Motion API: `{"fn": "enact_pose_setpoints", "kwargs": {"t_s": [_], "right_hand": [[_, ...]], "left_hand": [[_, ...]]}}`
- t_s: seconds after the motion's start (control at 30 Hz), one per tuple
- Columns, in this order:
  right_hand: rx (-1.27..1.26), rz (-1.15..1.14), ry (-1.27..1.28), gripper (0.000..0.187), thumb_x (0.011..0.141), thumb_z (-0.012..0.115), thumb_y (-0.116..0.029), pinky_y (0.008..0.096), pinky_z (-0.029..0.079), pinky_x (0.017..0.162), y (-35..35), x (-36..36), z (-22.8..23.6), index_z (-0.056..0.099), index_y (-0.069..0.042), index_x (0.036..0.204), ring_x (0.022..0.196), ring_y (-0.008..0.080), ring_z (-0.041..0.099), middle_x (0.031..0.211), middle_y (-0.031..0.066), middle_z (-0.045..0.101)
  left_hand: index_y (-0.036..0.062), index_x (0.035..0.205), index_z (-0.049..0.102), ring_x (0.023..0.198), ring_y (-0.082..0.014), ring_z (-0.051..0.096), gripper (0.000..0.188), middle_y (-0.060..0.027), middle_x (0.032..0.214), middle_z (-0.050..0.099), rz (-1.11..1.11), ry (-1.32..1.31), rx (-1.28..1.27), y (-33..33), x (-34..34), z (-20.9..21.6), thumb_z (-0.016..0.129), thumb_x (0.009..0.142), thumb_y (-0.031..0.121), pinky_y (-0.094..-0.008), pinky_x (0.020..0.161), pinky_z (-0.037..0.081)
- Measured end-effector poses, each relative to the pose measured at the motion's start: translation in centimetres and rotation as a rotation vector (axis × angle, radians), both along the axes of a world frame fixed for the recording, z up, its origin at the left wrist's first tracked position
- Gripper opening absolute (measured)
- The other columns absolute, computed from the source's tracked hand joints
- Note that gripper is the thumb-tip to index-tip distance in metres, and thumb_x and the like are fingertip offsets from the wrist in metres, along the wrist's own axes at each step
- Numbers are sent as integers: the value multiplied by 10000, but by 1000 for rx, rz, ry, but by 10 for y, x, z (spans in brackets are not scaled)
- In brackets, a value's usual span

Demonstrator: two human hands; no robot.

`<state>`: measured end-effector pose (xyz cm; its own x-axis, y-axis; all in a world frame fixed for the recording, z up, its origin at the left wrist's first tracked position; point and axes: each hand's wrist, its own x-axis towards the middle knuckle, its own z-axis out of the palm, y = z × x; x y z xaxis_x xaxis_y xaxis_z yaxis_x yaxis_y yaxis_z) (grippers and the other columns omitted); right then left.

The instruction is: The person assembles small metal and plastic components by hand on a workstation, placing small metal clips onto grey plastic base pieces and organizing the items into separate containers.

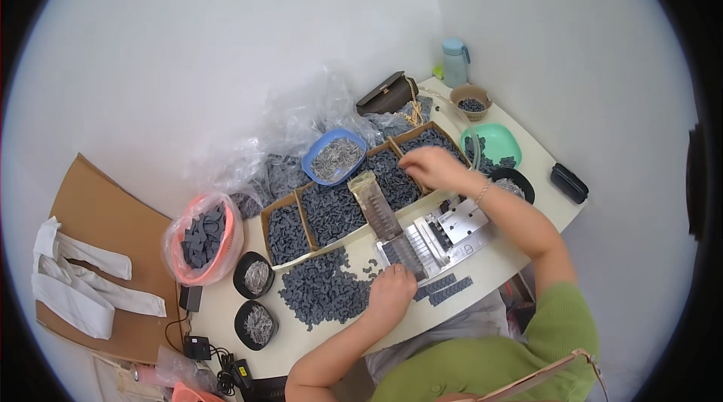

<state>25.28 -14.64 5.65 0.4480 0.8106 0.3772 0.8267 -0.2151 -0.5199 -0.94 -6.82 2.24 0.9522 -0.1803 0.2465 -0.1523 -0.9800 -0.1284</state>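
My left hand [393,296] has its fingers curled at the near left corner of a metal fixture [459,225], next to a dark grey slatted piece [405,253] on it. What those fingers grip, if anything, is hidden. My right hand [438,168] is above the divided cardboard box [423,192], its fingers drawn together near small dark grey parts [388,176]; anything between the fingertips is too small to make out. A long clear brownish tray [375,206] slants from the fixture across the box. Dark grey strips [450,291] lie by the fixture's near edge.
Loose grey parts [324,287] are heaped left of my left hand. Metal pins fill a blue basin [334,157] and black bowls [256,324]. A pink basket [205,240] stands at left. A green basin [493,146], black case [569,183] and blue bottle [455,63] are at right.
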Motion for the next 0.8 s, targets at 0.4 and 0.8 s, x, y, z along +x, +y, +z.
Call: {"fn": "enact_pose_setpoints", "kwargs": {"t_s": [0.4,0.8], "right_hand": [[-306,-167,-429,102,740,679,-108,382,489,836,-21,64,-33,698,-94,840,950,270,588,902,85,633],[-129,-172,-432,135,792,573,-21,405,500,746,-16,37,-15,634,-40,911,847,295,606,842,115,592]], "left_hand": [[6,799,564,700,-311,591,56,-140,745,575,324,-412,-663,91,3,67,610,793,38,-388,630,468],[36,907,692,865,-354,583,156,-170,894,630,502,-414,-171,256,-31,32,656,760,72,-455,780,468]]}}
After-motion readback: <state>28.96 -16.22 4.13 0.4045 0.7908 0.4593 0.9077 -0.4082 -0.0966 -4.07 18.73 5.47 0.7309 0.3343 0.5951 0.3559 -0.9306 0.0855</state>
